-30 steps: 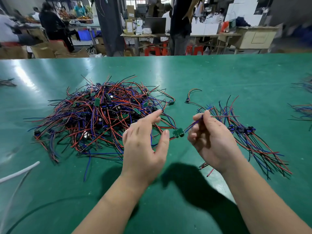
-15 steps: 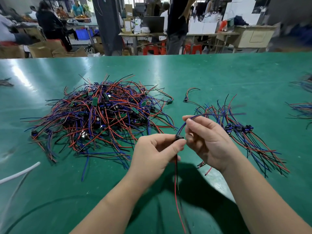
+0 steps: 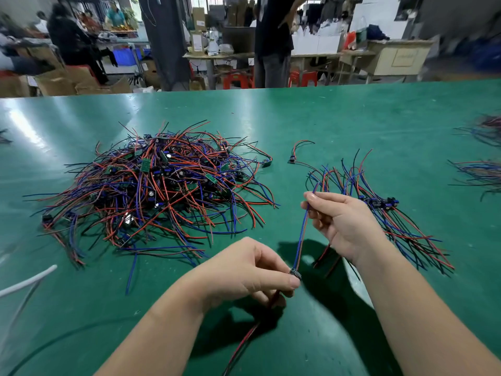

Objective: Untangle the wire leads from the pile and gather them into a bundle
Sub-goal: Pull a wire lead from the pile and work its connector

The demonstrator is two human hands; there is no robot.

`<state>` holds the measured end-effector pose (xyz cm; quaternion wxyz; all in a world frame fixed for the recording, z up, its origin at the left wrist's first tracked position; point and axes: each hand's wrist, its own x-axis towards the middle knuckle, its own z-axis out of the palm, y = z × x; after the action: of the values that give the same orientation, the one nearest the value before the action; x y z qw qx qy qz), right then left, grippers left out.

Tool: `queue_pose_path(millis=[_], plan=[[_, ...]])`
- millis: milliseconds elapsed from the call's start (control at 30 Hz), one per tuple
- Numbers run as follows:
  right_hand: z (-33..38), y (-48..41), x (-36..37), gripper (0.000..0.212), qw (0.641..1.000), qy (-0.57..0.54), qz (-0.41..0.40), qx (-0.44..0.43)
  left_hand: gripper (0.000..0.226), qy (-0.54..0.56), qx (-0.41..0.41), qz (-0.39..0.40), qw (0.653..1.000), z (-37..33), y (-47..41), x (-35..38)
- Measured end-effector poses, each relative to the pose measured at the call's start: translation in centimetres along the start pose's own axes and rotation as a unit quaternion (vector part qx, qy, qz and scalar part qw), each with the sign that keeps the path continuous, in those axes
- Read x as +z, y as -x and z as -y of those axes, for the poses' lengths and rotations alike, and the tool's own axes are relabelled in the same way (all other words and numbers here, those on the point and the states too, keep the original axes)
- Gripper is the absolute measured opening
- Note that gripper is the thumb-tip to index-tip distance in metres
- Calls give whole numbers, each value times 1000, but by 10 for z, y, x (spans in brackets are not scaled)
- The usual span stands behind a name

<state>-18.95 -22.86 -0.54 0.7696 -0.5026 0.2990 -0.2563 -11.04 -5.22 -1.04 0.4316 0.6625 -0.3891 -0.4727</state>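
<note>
A big tangled pile of red, blue and black wire leads [image 3: 154,185] with small green boards lies on the left of the green table [image 3: 325,118]. A sorted bundle of leads [image 3: 385,210] lies at the right, behind my right hand. One lead [image 3: 301,240] is stretched between my hands above the table. My left hand [image 3: 244,272] pinches its small black component, and red and black wires hang below the palm. My right hand [image 3: 341,221] grips the blue and red wires at the upper end.
A single loose lead [image 3: 295,154] lies between pile and bundle. More wire bunches [image 3: 479,172] sit at the right edge. A white cable [image 3: 24,280] lies at the left. People and benches stand beyond the table's far edge.
My left hand left the pile side and took the lead's component. The hands then drew apart, the left lower and nearer, the right higher, stretching the lead straight.
</note>
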Motion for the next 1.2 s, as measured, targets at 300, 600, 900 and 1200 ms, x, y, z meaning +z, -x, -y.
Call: queue_pose_path(millis=[300, 600, 900, 1200], plan=[[1, 0, 1, 13, 999, -8, -33, 19, 6, -2, -42, 40, 998, 1, 3, -14], [-9, -2, 5, 10, 996, 15, 61, 56, 21, 271, 155, -32, 950, 2, -8, -10], [-24, 18, 26, 12, 968, -63, 238, 45, 29, 137, 307, -305, 891, 9, -18, -5], [-21, 6, 24, 16, 985, -72, 157, 21, 11, 35, 266, -328, 906, 14, -23, -5]])
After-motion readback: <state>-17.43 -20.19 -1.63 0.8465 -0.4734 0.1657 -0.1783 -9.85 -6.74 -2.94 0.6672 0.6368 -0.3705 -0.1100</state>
